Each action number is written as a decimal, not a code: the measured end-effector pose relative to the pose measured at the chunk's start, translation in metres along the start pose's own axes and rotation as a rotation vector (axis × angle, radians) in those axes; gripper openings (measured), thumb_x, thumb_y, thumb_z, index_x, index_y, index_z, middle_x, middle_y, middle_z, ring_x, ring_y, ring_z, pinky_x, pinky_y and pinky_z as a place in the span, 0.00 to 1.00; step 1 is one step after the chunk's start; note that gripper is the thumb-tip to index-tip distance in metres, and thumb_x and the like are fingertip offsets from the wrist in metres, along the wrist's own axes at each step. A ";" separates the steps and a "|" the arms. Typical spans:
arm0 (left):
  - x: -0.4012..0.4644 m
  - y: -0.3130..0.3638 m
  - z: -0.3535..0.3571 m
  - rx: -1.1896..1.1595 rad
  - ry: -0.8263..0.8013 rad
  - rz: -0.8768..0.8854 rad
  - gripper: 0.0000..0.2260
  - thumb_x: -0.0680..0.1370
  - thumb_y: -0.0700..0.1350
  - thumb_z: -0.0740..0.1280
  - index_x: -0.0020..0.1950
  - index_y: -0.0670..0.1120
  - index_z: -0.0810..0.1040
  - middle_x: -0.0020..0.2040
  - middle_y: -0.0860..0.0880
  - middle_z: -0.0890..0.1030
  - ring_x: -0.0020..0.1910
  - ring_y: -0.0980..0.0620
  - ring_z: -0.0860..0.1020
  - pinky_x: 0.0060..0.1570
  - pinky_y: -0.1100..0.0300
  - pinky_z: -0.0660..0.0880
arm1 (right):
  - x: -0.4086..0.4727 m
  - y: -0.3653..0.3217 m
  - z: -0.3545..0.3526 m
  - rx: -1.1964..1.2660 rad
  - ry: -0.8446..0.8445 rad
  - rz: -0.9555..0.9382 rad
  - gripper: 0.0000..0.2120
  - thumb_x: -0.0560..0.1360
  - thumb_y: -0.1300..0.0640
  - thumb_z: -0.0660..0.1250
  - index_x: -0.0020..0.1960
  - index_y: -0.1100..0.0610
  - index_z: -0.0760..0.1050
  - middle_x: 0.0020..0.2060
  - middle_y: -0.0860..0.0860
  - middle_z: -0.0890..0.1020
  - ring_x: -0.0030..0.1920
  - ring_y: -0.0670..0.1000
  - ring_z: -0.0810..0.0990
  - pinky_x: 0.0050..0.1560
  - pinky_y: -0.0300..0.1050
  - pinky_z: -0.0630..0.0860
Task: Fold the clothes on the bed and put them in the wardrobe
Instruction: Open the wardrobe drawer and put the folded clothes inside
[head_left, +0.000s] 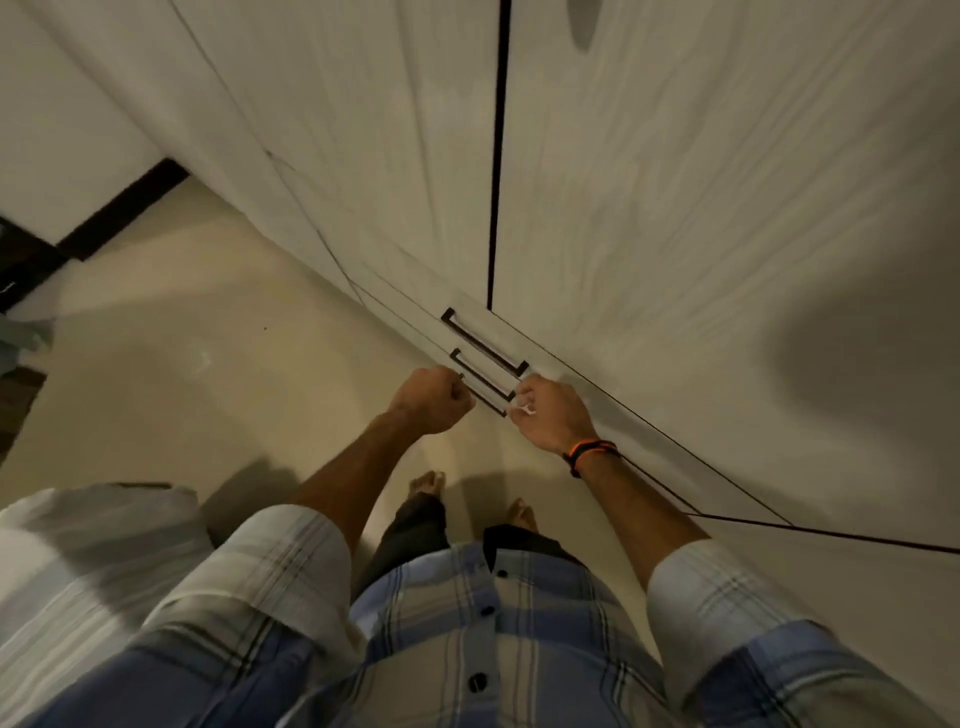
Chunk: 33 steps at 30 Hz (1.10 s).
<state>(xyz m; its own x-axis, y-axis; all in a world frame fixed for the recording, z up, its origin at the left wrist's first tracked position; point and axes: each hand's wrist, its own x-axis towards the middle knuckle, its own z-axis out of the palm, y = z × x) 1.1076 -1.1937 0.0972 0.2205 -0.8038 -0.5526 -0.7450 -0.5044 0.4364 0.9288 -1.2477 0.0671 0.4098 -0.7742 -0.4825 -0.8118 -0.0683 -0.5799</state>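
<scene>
**Both hands at the wardrobe handles**

A pale floor (171, 338) is seen from above, with a white wood-grain wardrobe (675, 208) standing along it. A dark gap runs between two tall doors, and below it three dark bar handles are set one under another.

The left hand (434, 397) is curled into a fist at the left end of the lowest handle (485, 397); whether the bar is actually gripped cannot be told, since the fingers are turned away. The right hand (553, 413) is held at the right end of the same handle, its fingers bent and something small and white pinched at the fingertips; what it is cannot be made out. An orange and black band (589, 452) is worn on the right wrist.

Rolled sleeves of a blue and white checked shirt (493, 639) cover both upper arms. Two bare feet are seen on the floor below the hands, close to the wardrobe front.

A bundle of white striped cloth (78, 571) is tucked against the left arm, at the lower left edge. A dark skirting strip runs along the wall at the upper left.
</scene>
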 end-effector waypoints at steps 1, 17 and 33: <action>0.012 0.001 -0.006 0.054 -0.030 0.034 0.08 0.79 0.47 0.68 0.50 0.43 0.82 0.49 0.46 0.83 0.49 0.49 0.80 0.50 0.55 0.78 | 0.007 -0.004 0.001 -0.009 -0.014 0.021 0.18 0.75 0.54 0.71 0.64 0.57 0.76 0.58 0.52 0.82 0.59 0.53 0.80 0.61 0.49 0.77; 0.145 -0.030 -0.006 0.723 -0.226 0.383 0.34 0.77 0.52 0.70 0.77 0.42 0.58 0.77 0.40 0.59 0.75 0.39 0.60 0.71 0.42 0.63 | 0.102 -0.013 0.066 -0.225 -0.030 0.153 0.30 0.74 0.54 0.69 0.72 0.61 0.64 0.71 0.59 0.68 0.70 0.60 0.67 0.67 0.58 0.70; 0.156 -0.056 0.014 0.743 -0.305 0.463 0.39 0.74 0.53 0.72 0.78 0.42 0.56 0.78 0.40 0.58 0.77 0.40 0.56 0.74 0.43 0.61 | 0.090 -0.035 0.097 -0.312 -0.040 0.237 0.44 0.68 0.55 0.75 0.76 0.62 0.54 0.74 0.59 0.63 0.73 0.59 0.64 0.69 0.59 0.69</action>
<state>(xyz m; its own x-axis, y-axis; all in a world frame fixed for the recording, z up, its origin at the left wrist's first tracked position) 1.1750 -1.2858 -0.0234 -0.2967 -0.7034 -0.6459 -0.9529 0.2626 0.1518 1.0349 -1.2541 -0.0198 0.2070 -0.7667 -0.6078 -0.9708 -0.0837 -0.2249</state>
